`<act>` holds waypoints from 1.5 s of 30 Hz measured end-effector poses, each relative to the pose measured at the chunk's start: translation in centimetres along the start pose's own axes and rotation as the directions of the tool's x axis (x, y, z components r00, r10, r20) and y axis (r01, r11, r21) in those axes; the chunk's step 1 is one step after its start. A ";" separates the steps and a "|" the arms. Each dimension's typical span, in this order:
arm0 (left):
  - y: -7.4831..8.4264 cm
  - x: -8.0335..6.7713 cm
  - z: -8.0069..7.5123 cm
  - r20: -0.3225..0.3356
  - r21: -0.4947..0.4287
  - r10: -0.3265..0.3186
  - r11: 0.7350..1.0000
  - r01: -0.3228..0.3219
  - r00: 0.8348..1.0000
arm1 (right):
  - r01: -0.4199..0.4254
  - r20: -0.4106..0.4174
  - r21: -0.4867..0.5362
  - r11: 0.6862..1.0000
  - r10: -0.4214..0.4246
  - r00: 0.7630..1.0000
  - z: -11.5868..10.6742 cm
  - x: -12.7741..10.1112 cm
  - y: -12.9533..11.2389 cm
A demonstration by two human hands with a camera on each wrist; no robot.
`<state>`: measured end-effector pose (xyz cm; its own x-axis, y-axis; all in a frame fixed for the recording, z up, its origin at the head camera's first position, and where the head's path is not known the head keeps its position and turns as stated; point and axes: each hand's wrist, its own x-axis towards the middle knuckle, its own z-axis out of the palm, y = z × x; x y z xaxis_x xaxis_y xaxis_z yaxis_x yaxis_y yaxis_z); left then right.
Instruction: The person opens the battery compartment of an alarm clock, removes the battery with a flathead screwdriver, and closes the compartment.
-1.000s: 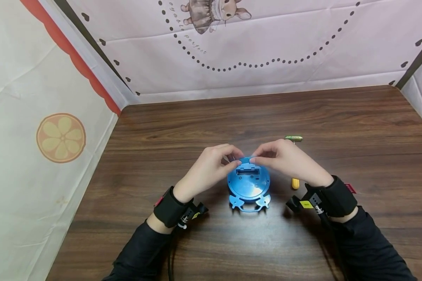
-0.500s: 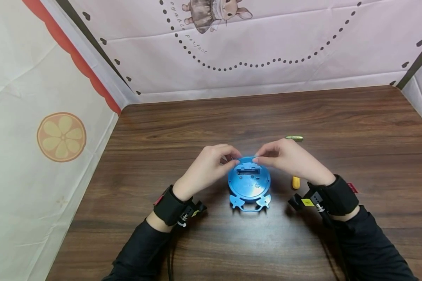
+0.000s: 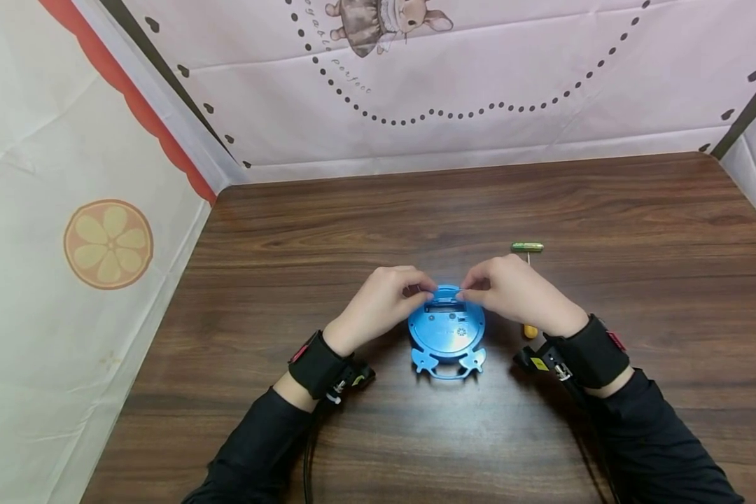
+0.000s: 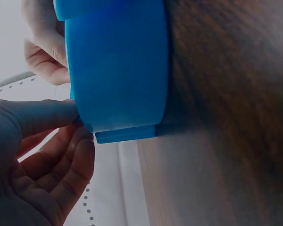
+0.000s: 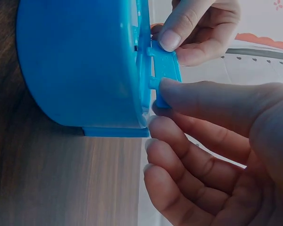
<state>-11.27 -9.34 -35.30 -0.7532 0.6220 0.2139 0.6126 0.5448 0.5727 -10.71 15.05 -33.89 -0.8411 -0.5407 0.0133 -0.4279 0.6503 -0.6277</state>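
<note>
From my remote seat the desk point(image 3: 542, 196) filled most of the head view, dark wood boxed in by printed cloth walls point(image 3: 69, 210). Toward the near edge, about midway between the left and right edges, lay the blue round device point(image 3: 447, 332), back face up, two small feet pointing at the person.

Both hands met at its far rim. The left hand point(image 3: 384, 301) had its fingers curled in, tips pinching the little blue cover point(image 5: 166, 70) from one end; the right hand point(image 3: 510, 290) pinched the same cover from the other, thumb laid flat along its edge in the right wrist view. There the cover stood slightly proud of the body, its tabs not fully home, as far as I could judge.

To do this step well, I reckoned the two pinches should stay level — tilt one end and the tabs would likely bind in the slot. Light, even pressure toward the body seemed wiser than force, with the device kept flat on the desk so it could not rock on its feet.

Behind the right hand a slim tool lay, its green end point(image 3: 526, 246) toward the far edge and its yellow end point(image 3: 529, 330) just beside the wrist — near enough to be knocked by the sleeve.
</note>
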 end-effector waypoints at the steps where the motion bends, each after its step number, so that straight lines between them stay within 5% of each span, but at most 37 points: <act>1: -0.1 0.0 0.0 -0.002 0.003 0.002 1.000 -0.002 1.000 | -0.003 -0.003 -0.001 1.000 0.003 1.000 0.0 0.0 0.0; 34: 0.0 0.0 0.4 -0.023 0.111 0.020 0.994 -0.017 1.000 | 0.084 -0.059 -0.093 0.992 -0.090 0.994 0.7 0.1 0.2; 45: -0.1 -0.1 0.7 -0.032 0.071 0.012 0.997 -0.009 0.999 | 0.123 -0.062 -0.130 0.984 -0.132 0.989 1.0 -0.1 0.1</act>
<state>-11.08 -9.09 -35.90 -0.7532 0.6103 0.2455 0.6351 0.5773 0.5132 -10.32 14.64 -34.71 -0.7962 -0.5874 0.1446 -0.5676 0.6426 -0.5147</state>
